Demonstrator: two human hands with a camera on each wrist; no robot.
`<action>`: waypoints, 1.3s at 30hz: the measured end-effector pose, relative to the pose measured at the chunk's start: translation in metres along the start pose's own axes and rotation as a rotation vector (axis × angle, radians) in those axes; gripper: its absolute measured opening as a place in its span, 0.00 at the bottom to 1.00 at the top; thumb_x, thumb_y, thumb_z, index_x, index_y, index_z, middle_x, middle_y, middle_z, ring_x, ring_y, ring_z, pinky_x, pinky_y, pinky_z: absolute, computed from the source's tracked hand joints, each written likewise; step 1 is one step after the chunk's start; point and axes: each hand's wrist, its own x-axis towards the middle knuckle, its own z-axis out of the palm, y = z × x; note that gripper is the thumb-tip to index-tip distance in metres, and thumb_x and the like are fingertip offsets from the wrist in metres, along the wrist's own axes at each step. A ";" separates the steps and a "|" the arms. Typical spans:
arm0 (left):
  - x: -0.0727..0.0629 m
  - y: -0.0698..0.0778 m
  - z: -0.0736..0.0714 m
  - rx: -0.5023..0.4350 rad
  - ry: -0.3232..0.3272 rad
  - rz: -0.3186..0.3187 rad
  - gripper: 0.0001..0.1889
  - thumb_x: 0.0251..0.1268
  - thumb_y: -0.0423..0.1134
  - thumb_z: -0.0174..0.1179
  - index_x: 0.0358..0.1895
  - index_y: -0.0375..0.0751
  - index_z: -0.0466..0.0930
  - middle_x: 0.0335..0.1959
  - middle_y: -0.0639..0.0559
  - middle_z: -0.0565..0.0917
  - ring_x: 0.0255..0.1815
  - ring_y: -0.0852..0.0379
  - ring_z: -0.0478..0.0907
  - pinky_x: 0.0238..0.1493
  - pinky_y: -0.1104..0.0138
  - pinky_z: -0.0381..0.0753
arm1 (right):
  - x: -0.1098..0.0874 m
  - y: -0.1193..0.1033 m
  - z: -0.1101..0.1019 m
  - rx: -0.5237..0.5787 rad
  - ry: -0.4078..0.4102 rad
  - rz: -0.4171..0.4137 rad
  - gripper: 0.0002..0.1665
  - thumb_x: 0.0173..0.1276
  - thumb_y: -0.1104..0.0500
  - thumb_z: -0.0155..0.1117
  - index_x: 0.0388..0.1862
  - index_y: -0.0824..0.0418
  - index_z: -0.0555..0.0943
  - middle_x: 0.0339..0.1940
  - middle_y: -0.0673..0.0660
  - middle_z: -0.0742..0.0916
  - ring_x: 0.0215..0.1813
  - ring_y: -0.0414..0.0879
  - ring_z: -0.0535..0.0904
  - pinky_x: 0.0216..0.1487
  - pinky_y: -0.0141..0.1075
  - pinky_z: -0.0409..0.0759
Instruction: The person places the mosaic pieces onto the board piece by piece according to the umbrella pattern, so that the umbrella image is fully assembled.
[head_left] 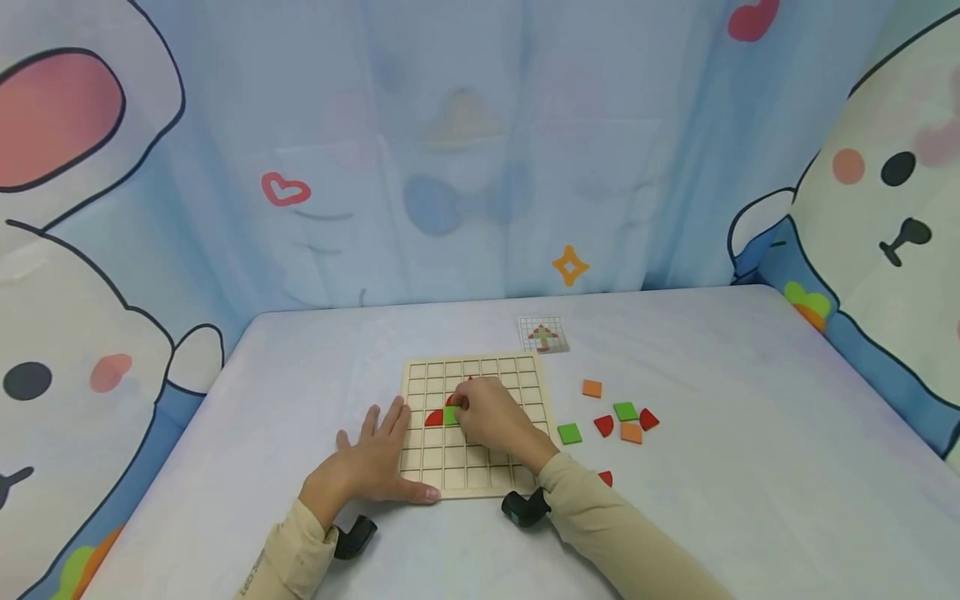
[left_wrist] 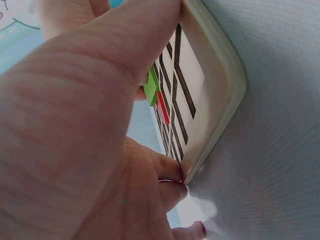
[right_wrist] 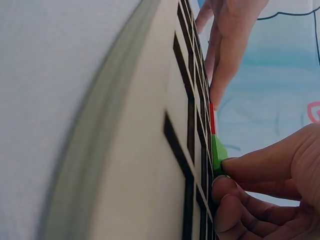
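A square wooden board (head_left: pixel 457 479) with a grid of grooves lies on the table. My left hand (head_left: pixel 375 462) is spread at its near left corner, thumb along the front edge and fingertips at the left edge. Over the middle of the board, my right hand (head_left: pixel 498 421) pinches a green square tile (right_wrist: pixel 218 155) at its edge, the tile looking slightly tilted in the right wrist view. Beside the green tile on the left sits a red quarter-round tile (head_left: pixel 434 418). More red shows behind the right hand's fingers, which partly hide those pieces.
A pattern card (head_left: pixel 543 335) with a small mosaic picture lies beyond the board. Loose tiles lie to the right: orange squares (head_left: pixel 592 388), green squares (head_left: pixel 569 433) and red quarter-rounds (head_left: pixel 648 419). One red tile (head_left: pixel 606 478) is partly covered by the right sleeve.
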 end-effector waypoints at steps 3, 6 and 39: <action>0.000 0.000 0.000 -0.002 0.000 0.000 0.72 0.53 0.72 0.77 0.88 0.34 0.43 0.90 0.40 0.41 0.87 0.30 0.37 0.72 0.21 0.42 | 0.000 0.001 0.000 -0.012 0.000 -0.001 0.06 0.68 0.73 0.69 0.39 0.66 0.90 0.33 0.54 0.88 0.32 0.44 0.78 0.38 0.39 0.80; 0.000 0.001 0.000 -0.002 -0.001 0.000 0.72 0.53 0.72 0.77 0.88 0.34 0.43 0.90 0.40 0.41 0.87 0.30 0.37 0.72 0.21 0.43 | 0.001 0.002 0.000 -0.013 -0.005 0.008 0.06 0.67 0.73 0.69 0.39 0.66 0.88 0.31 0.53 0.86 0.32 0.43 0.78 0.37 0.38 0.80; -0.004 0.002 0.000 -0.024 0.007 0.015 0.73 0.51 0.72 0.77 0.88 0.34 0.43 0.89 0.38 0.41 0.86 0.28 0.37 0.71 0.20 0.43 | -0.008 0.015 -0.054 0.031 -0.065 -0.080 0.11 0.74 0.67 0.68 0.53 0.69 0.86 0.43 0.56 0.88 0.45 0.49 0.82 0.51 0.43 0.82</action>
